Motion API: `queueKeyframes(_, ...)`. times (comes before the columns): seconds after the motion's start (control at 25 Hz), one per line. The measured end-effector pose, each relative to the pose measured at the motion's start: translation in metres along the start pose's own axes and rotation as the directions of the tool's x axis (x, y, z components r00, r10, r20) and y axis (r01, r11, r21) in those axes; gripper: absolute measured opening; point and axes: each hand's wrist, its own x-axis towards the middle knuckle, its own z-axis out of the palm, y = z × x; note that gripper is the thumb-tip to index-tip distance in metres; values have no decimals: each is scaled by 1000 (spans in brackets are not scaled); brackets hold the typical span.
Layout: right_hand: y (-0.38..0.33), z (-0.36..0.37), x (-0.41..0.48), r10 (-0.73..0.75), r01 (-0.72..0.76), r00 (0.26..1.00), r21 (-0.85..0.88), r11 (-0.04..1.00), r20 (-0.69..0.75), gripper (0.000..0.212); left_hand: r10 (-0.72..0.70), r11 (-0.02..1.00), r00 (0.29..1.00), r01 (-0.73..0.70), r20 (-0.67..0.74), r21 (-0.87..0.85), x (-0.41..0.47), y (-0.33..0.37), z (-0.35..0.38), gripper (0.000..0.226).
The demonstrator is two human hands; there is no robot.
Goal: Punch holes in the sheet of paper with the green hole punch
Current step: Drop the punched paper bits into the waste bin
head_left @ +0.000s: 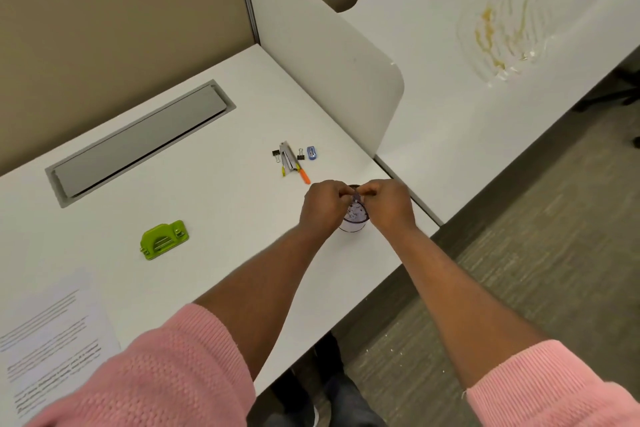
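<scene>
The green hole punch [163,239] lies on the white desk, left of centre, with nothing touching it. The printed sheet of paper [52,340] lies flat at the desk's near left corner. Far to the right of both, my left hand [323,208] and my right hand [388,206] meet over a small clear cup [353,220] with white bits inside. Both hands pinch a small dark item at the cup's rim; what it is I cannot make out.
A stapler, two black binder clips, a blue sharpener and an orange-tipped marker [294,161] lie behind the cup. A grey cable hatch [138,142] is set into the desk. A white divider [329,55] stands on the right. The desk's front edge runs just right of the cup.
</scene>
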Motion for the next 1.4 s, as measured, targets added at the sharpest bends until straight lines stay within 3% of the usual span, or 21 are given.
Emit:
queueKeyframes(0.16,0,1,0,-47,47,999,-117,992,-1,20,-43,999,998,42,-56,-7,-1,2,0,11)
queueKeyframes(0.32,-2,2,-3,-76,84,996,-204,975,44,25,39,997,997,-35,-60,72,-6,3,-3,24)
queueKeyframes(0.6,-9,3,-10,-102,135,986,-275,952,130,17,83,987,990,-66,-111,149,-15,-5,-5,17)
queueKeyframes(0.76,-12,9,-20,-191,199,980,-162,967,64,14,97,982,986,-72,-137,172,-26,-18,-5,23)
queueKeyframes(0.96,-23,37,-41,-335,334,941,-32,942,-53,24,137,982,965,-102,-225,158,-54,-45,-18,13)
queueKeyframes(1.16,-24,82,-73,-452,462,886,-95,882,109,49,187,955,941,-107,-282,276,-97,-99,-35,31)
queueKeyframes(1.4,-22,134,-101,-463,524,833,-163,836,303,49,22,941,942,93,-335,324,-157,-173,-58,42)
